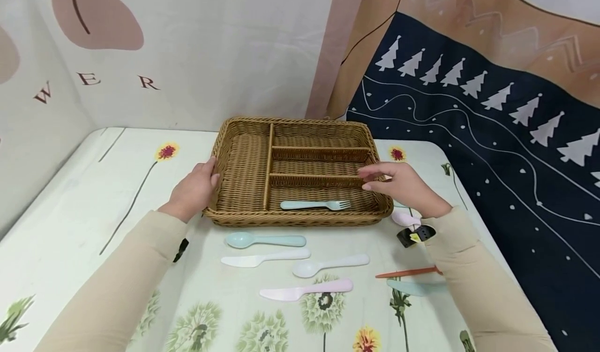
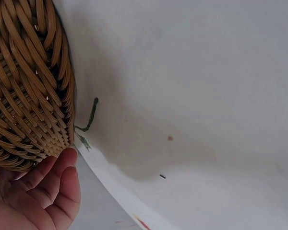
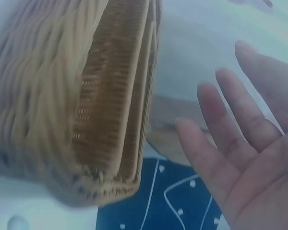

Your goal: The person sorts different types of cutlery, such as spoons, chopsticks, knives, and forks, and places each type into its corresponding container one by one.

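A brown wicker cutlery basket (image 1: 241, 172) with divided compartments sits on the table. My left hand (image 1: 194, 188) holds its left side, the bent fingers (image 2: 67, 187) against the outer weave in the left wrist view. Over the basket's right end hovers my right hand (image 1: 396, 183), fingers spread apart with nothing between them; the right wrist view shows its palm (image 3: 259, 167) beside the basket. A light blue fork (image 1: 314, 204) lies in the front right compartment. The other compartments hold nothing visible.
In front of the basket lie a light blue spoon (image 1: 264, 240), a white knife (image 1: 264, 258), a white spoon (image 1: 330, 265) and a pink knife (image 1: 307, 290). Near my right sleeve are an orange utensil (image 1: 405, 273), a light blue knife (image 1: 414, 288) and a pale pink utensil (image 1: 404, 218).
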`<action>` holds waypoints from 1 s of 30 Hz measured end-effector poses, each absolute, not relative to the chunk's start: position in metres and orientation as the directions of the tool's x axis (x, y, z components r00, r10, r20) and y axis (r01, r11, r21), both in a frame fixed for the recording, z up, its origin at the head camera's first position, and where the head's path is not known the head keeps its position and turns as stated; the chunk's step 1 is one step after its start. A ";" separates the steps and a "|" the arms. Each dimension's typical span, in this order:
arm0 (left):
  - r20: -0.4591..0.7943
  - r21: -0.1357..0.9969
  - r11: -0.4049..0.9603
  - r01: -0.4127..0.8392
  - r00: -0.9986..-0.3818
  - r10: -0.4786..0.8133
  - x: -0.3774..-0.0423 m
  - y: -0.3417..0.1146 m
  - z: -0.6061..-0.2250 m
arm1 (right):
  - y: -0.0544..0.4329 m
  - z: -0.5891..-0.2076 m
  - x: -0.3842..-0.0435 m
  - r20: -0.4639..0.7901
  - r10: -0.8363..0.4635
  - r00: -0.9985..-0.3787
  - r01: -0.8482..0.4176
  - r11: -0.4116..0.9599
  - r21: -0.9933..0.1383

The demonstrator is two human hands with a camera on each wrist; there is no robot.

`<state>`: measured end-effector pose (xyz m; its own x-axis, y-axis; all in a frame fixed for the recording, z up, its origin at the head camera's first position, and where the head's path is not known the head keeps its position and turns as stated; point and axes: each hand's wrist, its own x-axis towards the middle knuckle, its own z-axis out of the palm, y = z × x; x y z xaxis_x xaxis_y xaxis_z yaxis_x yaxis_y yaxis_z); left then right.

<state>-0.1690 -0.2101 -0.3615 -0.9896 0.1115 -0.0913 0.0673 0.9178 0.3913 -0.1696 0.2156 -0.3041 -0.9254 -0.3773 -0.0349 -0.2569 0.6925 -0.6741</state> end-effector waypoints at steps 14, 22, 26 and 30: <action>-0.114 0.394 0.917 0.059 -0.987 0.112 -0.171 -0.213 -0.364 | 0.255 -0.310 -0.139 -0.053 -0.348 -0.936 -0.235 0.730 -0.642; -0.111 0.386 0.920 0.065 -0.987 0.117 -0.172 -0.212 -0.365 | 0.277 -0.317 -0.124 -0.089 -0.349 -0.933 -0.219 0.745 -0.630; -0.114 0.389 0.919 0.064 -0.987 0.117 -0.172 -0.213 -0.365 | 0.285 -0.319 -0.120 -0.109 -0.363 -0.925 -0.229 0.765 -0.602; -0.117 0.396 0.916 0.061 -0.986 0.117 -0.173 -0.212 -0.364 | 0.293 -0.321 -0.114 -0.154 -0.355 -0.922 -0.200 0.778 -0.595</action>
<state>-0.1726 -0.2117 -0.3643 -0.9862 0.1167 -0.1175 0.0612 0.9160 0.3965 -0.1138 0.2928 -0.3215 -0.9222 -0.3550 -0.1535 -0.2004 0.7780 -0.5954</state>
